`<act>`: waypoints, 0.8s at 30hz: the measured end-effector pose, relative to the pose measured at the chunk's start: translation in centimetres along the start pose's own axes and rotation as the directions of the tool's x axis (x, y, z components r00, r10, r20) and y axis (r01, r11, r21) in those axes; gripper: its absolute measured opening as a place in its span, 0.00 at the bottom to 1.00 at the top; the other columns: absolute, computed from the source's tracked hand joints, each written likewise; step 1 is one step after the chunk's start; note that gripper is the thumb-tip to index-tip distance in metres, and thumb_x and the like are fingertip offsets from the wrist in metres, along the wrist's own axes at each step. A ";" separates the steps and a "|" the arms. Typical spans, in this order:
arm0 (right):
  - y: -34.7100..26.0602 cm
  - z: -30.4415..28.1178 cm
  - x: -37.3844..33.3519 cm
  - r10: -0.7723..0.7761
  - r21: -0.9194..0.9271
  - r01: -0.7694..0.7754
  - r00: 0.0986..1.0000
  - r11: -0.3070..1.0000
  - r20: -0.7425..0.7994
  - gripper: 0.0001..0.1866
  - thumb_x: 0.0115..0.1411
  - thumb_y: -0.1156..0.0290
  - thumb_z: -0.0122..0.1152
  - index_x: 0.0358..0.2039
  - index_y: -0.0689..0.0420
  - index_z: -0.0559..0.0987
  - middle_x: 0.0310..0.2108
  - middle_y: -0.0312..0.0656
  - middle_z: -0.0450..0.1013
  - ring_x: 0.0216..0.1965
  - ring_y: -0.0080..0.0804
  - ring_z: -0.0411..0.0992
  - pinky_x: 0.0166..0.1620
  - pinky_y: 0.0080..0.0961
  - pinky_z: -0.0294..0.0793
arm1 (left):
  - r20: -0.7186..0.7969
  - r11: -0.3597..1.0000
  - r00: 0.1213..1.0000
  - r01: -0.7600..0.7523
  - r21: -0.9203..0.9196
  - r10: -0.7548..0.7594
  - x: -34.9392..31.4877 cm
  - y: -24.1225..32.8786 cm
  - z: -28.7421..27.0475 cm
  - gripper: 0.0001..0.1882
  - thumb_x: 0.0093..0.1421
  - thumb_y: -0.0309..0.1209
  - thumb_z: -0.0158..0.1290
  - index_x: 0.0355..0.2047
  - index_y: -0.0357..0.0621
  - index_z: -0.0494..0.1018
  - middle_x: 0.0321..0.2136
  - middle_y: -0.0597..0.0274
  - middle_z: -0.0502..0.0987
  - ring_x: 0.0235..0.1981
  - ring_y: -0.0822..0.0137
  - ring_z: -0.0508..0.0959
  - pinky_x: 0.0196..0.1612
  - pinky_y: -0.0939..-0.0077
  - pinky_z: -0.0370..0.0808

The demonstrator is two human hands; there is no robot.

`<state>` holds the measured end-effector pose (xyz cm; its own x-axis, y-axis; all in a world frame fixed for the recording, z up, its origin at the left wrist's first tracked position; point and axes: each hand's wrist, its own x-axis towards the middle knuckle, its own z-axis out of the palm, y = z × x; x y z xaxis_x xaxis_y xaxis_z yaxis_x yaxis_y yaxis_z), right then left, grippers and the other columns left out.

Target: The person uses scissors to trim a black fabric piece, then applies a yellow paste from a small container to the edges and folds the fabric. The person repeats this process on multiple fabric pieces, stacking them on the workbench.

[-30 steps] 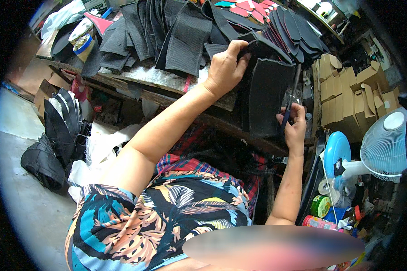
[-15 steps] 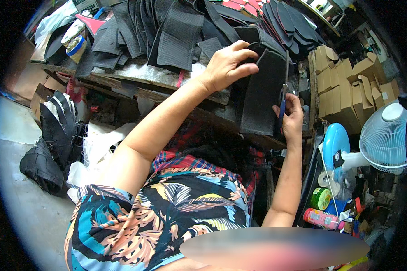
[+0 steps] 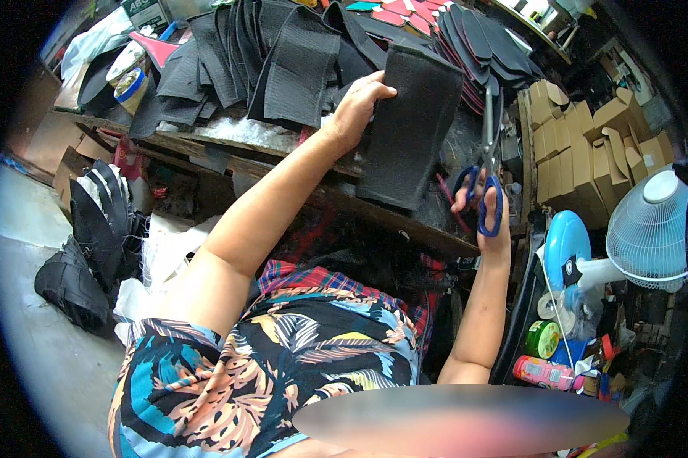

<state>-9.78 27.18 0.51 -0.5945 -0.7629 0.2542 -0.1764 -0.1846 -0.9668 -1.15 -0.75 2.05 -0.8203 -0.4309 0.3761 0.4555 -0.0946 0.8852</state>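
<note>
- Left hand [image 3: 357,112], upper middle of the frame: grip closed on the left edge of a black sheet [image 3: 411,126]; thumb over the face, fingers mostly hidden behind.
- Sheet hangs in upper centre, in front of the surface [image 3: 241,131]; its right and lower edges have no hand on them. Likely weak point: held from one side only, it could swing, fold or twist.
- Right hand [image 3: 491,208], right of centre: grip curled through the blue handles of the scissors [image 3: 489,156]. Blades point up the frame, apart from the sheet, and look slightly parted.
- Blade tips sit close to the stacked rounded pieces [image 3: 485,46], upper right. A careless forward push could nick or topple them.
- Red strip [image 3: 444,187] beside the handles; might snag.
- Draped black pieces [image 3: 298,69] crowd the left wrist; a sideways sweep could drag some down.
</note>
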 end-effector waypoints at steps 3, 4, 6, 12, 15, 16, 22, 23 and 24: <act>-0.9 0.9 -0.6 0.101 0.003 -0.101 0.990 0.995 0.101 0.42 0.60 0.29 0.51 0.50 0.61 0.70 0.28 0.42 0.75 0.31 0.26 0.73 0.37 0.19 0.66 | -0.007 0.933 0.977 0.200 -0.299 -0.212 -0.1 0.7 -0.1 0.18 0.60 0.31 0.47 0.48 0.39 0.76 0.41 0.63 0.80 0.41 0.68 0.77 0.50 0.74 0.71; -1.1 1.1 -0.7 0.109 -0.010 -0.108 0.986 0.994 0.128 0.42 0.59 0.28 0.51 0.50 0.61 0.70 0.28 0.42 0.76 0.31 0.26 0.73 0.36 0.19 0.66 | 0.003 0.893 0.965 0.244 -0.378 -0.263 -0.1 0.8 -0.1 0.18 0.60 0.31 0.47 0.49 0.40 0.76 0.41 0.62 0.81 0.41 0.67 0.78 0.51 0.73 0.72; -1.5 1.4 -0.9 0.128 -0.023 -0.126 0.978 0.992 0.166 0.44 0.58 0.27 0.51 0.50 0.60 0.70 0.28 0.42 0.76 0.31 0.26 0.73 0.36 0.19 0.66 | 0.028 0.855 0.960 0.261 -0.449 -0.278 -0.1 1.1 -0.3 0.19 0.61 0.32 0.47 0.50 0.41 0.76 0.42 0.62 0.81 0.42 0.66 0.79 0.51 0.72 0.73; -2.0 1.2 -0.8 0.164 0.084 -0.188 0.959 0.979 0.233 0.43 0.61 0.28 0.48 0.51 0.62 0.70 0.29 0.47 0.77 0.33 0.32 0.77 0.38 0.25 0.73 | 0.026 0.831 0.955 0.269 -0.487 -0.294 0.0 0.6 -0.8 0.19 0.61 0.32 0.47 0.50 0.42 0.75 0.42 0.61 0.82 0.41 0.65 0.80 0.50 0.70 0.75; -2.1 1.0 -0.6 0.186 0.075 -0.207 0.957 0.975 0.225 0.43 0.61 0.29 0.48 0.51 0.62 0.70 0.30 0.48 0.77 0.31 0.34 0.78 0.38 0.28 0.76 | 0.099 0.771 0.954 0.289 -0.567 -0.285 0.2 0.3 -1.5 0.18 0.61 0.32 0.47 0.50 0.42 0.76 0.42 0.60 0.82 0.40 0.64 0.80 0.49 0.68 0.76; -2.2 1.0 -0.5 0.191 0.083 -0.211 0.960 0.974 0.203 0.43 0.62 0.29 0.48 0.51 0.63 0.70 0.30 0.48 0.77 0.31 0.35 0.78 0.38 0.29 0.76 | 0.136 0.734 0.948 0.309 -0.605 -0.287 0.3 0.3 -1.7 0.18 0.61 0.32 0.47 0.50 0.42 0.76 0.42 0.60 0.82 0.40 0.64 0.81 0.49 0.68 0.76; -2.3 0.9 0.1 0.164 0.109 -0.190 0.964 0.976 0.212 0.43 0.61 0.28 0.46 0.50 0.60 0.72 0.29 0.47 0.76 0.28 0.37 0.77 0.38 0.33 0.80 | 0.150 0.746 0.958 0.285 -0.601 -0.245 0.5 0.3 -1.8 0.18 0.61 0.32 0.46 0.49 0.43 0.76 0.41 0.58 0.82 0.40 0.63 0.81 0.49 0.65 0.77; -2.4 0.8 0.3 0.172 0.101 -0.199 0.958 0.975 0.228 0.42 0.61 0.28 0.47 0.50 0.60 0.72 0.29 0.47 0.76 0.28 0.37 0.77 0.37 0.34 0.80 | 0.129 0.750 0.956 0.288 -0.595 -0.264 0.4 0.3 -1.7 0.18 0.61 0.32 0.46 0.49 0.43 0.76 0.41 0.58 0.82 0.40 0.62 0.81 0.48 0.65 0.78; -2.5 0.7 0.5 0.179 0.094 -0.207 0.953 0.974 0.244 0.42 0.61 0.28 0.47 0.50 0.61 0.72 0.29 0.46 0.76 0.28 0.38 0.77 0.37 0.35 0.80 | 0.130 0.749 0.954 0.294 -0.594 -0.271 0.3 0.3 -1.7 0.18 0.61 0.32 0.46 0.49 0.43 0.76 0.41 0.58 0.82 0.40 0.62 0.81 0.48 0.65 0.78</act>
<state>-9.12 26.84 3.02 -0.4068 -0.9113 0.0630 0.0251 -0.0802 -0.9965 -0.70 -2.42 1.97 -0.9507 -0.2691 0.1542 0.3058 -0.7301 0.6110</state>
